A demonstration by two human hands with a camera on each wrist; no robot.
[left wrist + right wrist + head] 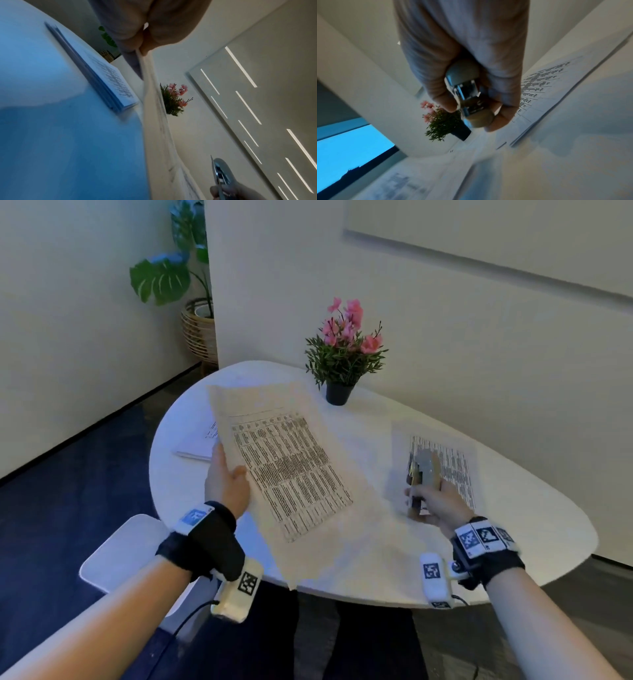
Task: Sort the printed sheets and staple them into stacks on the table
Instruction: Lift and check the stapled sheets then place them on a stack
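1. Left hand (226, 481): fingers pinching printed sheets (284, 463), lifted above the counter (376, 542).
2. Right hand (440, 503): fingers curled round stapler (423, 470), over a flat stack (452, 463).

Table (376, 570): white top, rounded outline, set against the wall. 
On it: small potted plant (344, 354) with pink flowers in a dark pot, at the far edge; stack of printed sheets (197, 445) lying flat at the left side; printed sheet (455, 460) lying flat at the right side.
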